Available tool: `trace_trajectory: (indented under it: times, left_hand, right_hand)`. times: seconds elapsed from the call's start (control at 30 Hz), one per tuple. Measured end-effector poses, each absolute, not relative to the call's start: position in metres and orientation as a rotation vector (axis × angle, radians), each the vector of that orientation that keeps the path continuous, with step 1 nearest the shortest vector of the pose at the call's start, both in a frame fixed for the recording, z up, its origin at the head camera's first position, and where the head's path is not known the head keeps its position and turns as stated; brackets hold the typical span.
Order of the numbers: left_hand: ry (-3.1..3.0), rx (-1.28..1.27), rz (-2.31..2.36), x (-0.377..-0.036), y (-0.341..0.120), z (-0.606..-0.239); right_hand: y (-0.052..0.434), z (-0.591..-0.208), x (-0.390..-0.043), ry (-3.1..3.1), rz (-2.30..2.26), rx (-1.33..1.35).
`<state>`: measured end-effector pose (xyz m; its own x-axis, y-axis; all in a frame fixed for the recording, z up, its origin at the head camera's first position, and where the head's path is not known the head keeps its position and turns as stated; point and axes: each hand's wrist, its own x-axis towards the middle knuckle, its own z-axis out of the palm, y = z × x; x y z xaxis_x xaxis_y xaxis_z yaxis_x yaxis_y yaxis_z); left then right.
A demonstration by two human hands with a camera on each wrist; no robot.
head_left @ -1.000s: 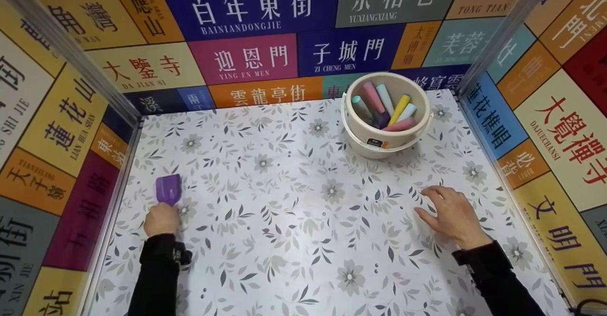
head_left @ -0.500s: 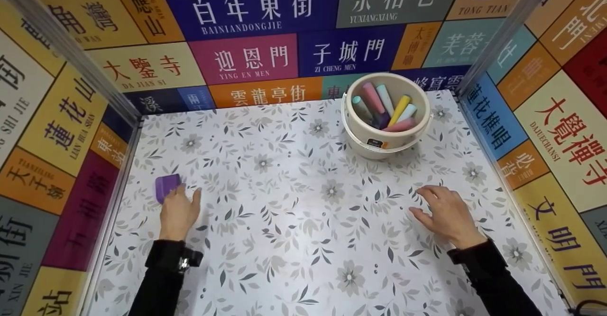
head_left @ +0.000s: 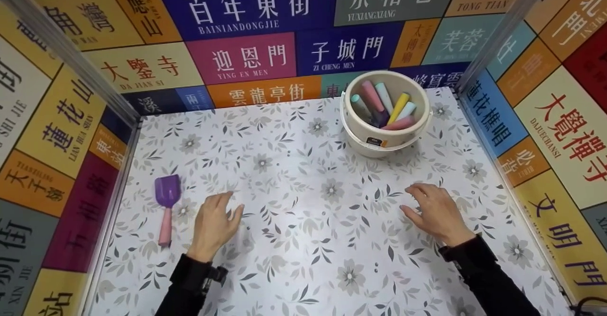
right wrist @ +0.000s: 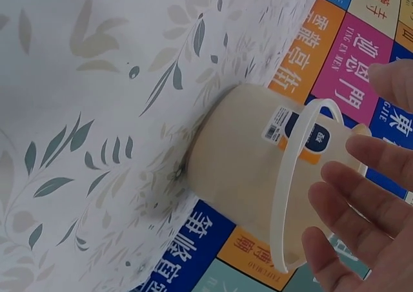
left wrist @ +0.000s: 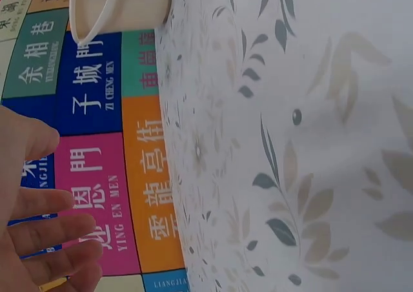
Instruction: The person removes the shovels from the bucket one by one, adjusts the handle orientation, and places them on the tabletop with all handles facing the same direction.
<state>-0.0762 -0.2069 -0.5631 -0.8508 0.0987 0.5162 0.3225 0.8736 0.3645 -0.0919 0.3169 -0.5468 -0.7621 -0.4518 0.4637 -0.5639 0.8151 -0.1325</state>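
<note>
Now my left hand (head_left: 214,223) is open and flat on the table (head_left: 294,240), holding nothing. My little purple scoop (head_left: 166,205) lies just beside it, let go. My right hand (head_left: 436,214) is open too, near the bucket (head_left: 386,114) of toys. I think grabbing the bucket comes next, so my right fingers must reach forward.
</note>
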Motion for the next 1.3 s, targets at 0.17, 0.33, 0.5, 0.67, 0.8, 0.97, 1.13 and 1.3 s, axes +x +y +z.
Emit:
trace_trajectory:
  times: [0.17, 0.33, 0.5, 0.67, 0.8, 0.97, 1.13, 1.3]
  left_hand:
    - [-2.483, -0.464, -0.561, -0.071, -0.186, -0.567]
    - [-2.465, -0.525, -0.544, -0.067, -0.171, -0.571]
    - [-2.466, -0.558, -0.504, -0.065, -0.163, -0.575]
    - [-2.480, -0.571, -0.474, -0.064, -0.157, -0.579]
    - [-2.480, -0.599, -0.480, -0.065, -0.152, -0.581]
    - [-2.475, -0.620, -0.484, -0.066, -0.144, -0.581]
    - [-2.495, -0.630, -0.484, -0.066, -0.139, -0.579]
    - [-2.499, -0.649, -0.482, -0.065, -0.136, -0.581]
  right_hand:
    - [0.309, -0.547, -0.095, -2.577, 0.383, 0.784]
    - [0.303, -0.548, -0.099, -2.576, 0.392, 0.802]
    - [0.299, -0.541, -0.104, -2.592, 0.399, 0.811]
    - [0.300, -0.516, -0.121, -2.566, 0.407, 0.831]
    - [0.300, -0.486, -0.140, -2.536, 0.407, 0.845]
    - [0.296, -0.443, -0.172, -2.637, 0.419, 0.804]
    - [0.288, -0.404, -0.213, -2.902, 0.340, 0.681]
    - [0.282, -0.390, -0.253, -3.141, 0.182, 0.607]
